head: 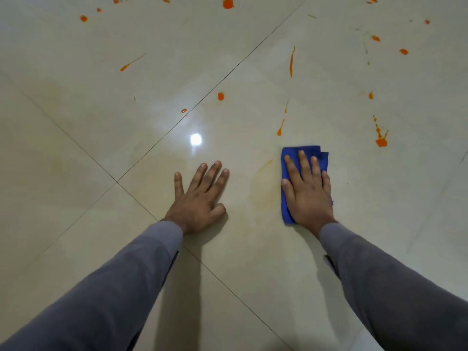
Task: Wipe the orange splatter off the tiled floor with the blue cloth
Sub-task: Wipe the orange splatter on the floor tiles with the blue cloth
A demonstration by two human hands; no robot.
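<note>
A glossy cream tiled floor (76, 148) fills the view, its large square tiles split by thin dark grout lines that cross at one corner point to the left of the hands; a bright lamp glare sits on the tile ahead of the left hand. Two grey long sleeves (121, 287) reach in from the near edge of the floor.

The orange splatter (381, 141) is scattered over the far half of the floor: more than a dozen separate marks, some round blobs, some thin streaks that run roughly away from the person. A faint, pale orange smear (263, 191) lies between the two hands.

The left hand (198, 198) lies flat and bare on the tile with its fingers spread, holding nothing.

The single folded blue cloth (304, 150) is a rectangle lying flat on the floor, right of the smear and just on the near side of one small orange streak. Its long axis points away from the person, in line with the forearm. The right hand (307, 191) presses it down with an open palm, fingers spread over it, not curled round it.
</note>
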